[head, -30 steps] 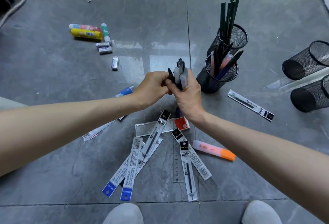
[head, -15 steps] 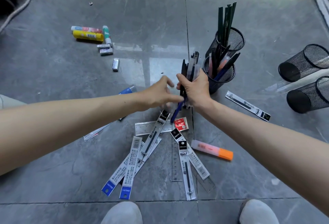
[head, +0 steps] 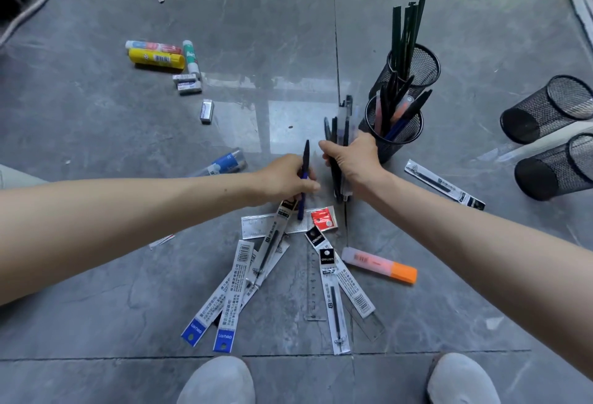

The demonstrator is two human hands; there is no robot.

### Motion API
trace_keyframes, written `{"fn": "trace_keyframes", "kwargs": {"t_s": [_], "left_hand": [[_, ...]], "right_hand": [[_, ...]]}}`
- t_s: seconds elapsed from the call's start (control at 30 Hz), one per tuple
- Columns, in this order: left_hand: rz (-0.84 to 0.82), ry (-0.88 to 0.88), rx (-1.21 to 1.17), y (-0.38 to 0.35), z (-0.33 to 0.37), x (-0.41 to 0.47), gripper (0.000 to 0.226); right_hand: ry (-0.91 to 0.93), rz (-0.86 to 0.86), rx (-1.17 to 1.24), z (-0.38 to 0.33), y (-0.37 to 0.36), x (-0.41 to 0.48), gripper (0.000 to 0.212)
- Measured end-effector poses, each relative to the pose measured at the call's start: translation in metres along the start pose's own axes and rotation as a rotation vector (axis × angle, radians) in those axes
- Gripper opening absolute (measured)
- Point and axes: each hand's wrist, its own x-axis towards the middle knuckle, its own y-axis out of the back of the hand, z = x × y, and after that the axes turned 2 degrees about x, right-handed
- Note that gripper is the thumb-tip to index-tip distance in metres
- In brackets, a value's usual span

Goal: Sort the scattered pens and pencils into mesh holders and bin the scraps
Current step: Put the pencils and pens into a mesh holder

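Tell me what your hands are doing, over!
Left hand holds one blue pen. Right hand grips pen bundle beside nearest mesh holder. Way in looks open.

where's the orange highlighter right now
In the head view the orange highlighter lies flat on the grey floor tiles, right of centre. It is just right of the fanned refill packets and below-right of the small red packet.
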Motion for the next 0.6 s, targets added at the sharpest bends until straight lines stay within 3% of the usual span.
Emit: {"fn": "trace_keyframes", "kwargs": {"t_s": [0.13,0.17,0.3,0.4,0.43,0.6], "left_hand": [[0.075,0.044,-0.292,0.009,0.005,0.002,0.026],[0.063,0.067,-0.356,0.011,0.006,0.003,0.033],[-0.028,0.048,-0.363,0.018,0.012,0.003,0.024],[0.026,0.031,-0.387,0.023,0.01,0.004,0.066],[0.06,0.025,-0.4,0.024,0.01,0.004,0.069],[0.178,-0.04,-0.419,0.028,0.019,0.0,0.02]], "right_hand": [[-0.306,-0.179,0.2,-0.002,-0.003,-0.013,0.015],[-0.34,-0.181,0.24,-0.002,-0.004,-0.015,0.015],[-0.39,-0.197,0.248,-0.006,-0.005,-0.02,0.007],[-0.402,-0.233,0.337,-0.013,-0.005,-0.02,0.004],[-0.4,-0.241,0.365,-0.016,-0.005,-0.02,0.004],[-0.392,-0.287,0.49,-0.026,-0.005,-0.021,0.014]]}}
